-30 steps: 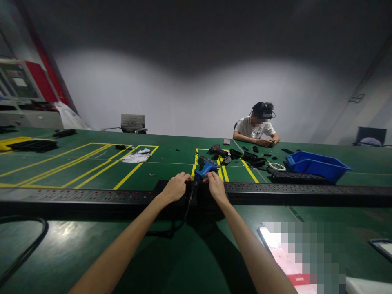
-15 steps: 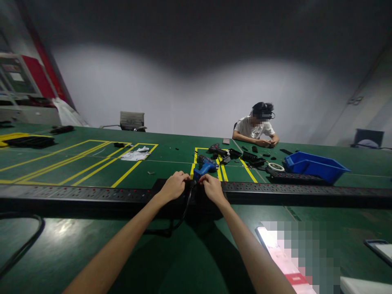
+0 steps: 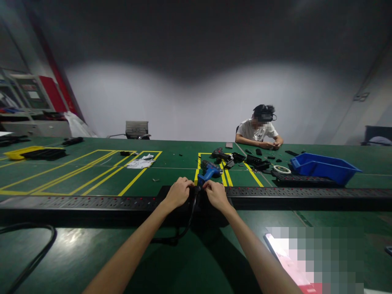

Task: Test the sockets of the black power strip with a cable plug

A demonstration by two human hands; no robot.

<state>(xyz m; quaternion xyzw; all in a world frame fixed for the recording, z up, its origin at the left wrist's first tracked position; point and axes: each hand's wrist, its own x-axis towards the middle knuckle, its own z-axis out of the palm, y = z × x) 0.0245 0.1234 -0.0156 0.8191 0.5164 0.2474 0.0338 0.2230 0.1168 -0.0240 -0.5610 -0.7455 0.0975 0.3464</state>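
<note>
A long black strip with rows of sockets and red dots runs across the green table. My left hand is closed at the middle of the strip, left of where a black cable meets it. Just right of the cable, my right hand is closed with its fingertips pinched together. What either hand holds is too small or hidden to name. A blue power drill lies right behind the hands, its handle end close to the fingertips.
Behind the drill lies a second drill near black parts. A blue bin and a white ring sit right. White papers lie left. A person sits across the table. A cable loop is front left.
The whole view has shifted, so the scene appears a little lower and further right. Both hands stay at the same place on the strip, with little visible change in the fingers.
</note>
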